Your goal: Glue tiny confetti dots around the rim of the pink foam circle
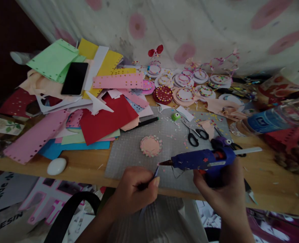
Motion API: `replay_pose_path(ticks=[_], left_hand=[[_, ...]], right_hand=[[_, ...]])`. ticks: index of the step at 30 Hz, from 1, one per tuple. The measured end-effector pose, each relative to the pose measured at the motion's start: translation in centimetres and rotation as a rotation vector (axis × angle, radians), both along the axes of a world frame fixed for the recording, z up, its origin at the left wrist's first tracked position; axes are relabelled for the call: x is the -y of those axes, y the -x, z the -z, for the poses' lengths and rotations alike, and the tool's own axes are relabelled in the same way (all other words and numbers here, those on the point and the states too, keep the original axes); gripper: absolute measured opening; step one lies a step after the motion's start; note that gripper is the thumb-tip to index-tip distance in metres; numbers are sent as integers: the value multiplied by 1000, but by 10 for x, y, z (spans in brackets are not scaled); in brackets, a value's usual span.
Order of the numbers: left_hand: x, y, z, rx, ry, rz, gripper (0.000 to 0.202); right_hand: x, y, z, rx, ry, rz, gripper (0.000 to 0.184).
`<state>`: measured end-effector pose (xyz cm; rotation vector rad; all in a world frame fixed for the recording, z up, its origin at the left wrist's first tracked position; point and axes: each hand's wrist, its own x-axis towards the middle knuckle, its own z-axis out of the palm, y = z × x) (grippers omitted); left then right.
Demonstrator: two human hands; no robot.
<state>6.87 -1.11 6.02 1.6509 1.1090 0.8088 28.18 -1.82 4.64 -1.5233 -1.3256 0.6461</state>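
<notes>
My right hand [222, 189] is wrapped round the grip of a blue glue gun [202, 160], whose nozzle points left. The nozzle tip meets the end of a thin pale strip [155, 172] that my left hand [135, 192] pinches between thumb and fingers. Both hands hover over the near edge of a grey cutting mat [129, 158]. A round pink paper disc with a dotted rim [150, 146] lies on the mat just beyond the strip.
Black scissors [196, 135] and a green punch [175, 116] lie on the mat. Coloured paper sheets [101, 121] and a phone [75, 78] pile at the left. Several decorated discs [184, 84] line the back. A water bottle [268, 119] lies at right, a white oval object [56, 166] near left.
</notes>
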Motion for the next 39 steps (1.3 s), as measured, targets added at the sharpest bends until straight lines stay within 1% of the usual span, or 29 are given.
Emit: replay_pose_path(ticks=[10, 17, 28, 33, 36, 39], left_hand=[[0, 1, 1, 17, -4, 4, 39], [-1, 0, 2, 14, -17, 5, 39], [0, 0, 2, 40, -54, -3, 38], [1, 1, 3, 40, -48, -2, 38], [1, 1, 2, 43, -50, -3, 38], [1, 1, 2, 52, -20, 2, 38]], right_hand=[[-1, 0, -2, 10, -29, -21, 32], [0, 1, -1, 10, -25, 8, 33], [0, 0, 1, 12, -37, -24, 32], [0, 0, 0, 21, -37, -8, 33], [0, 0, 2, 16, -30, -11, 33], [-3, -3, 7, 68, -11, 21, 35]])
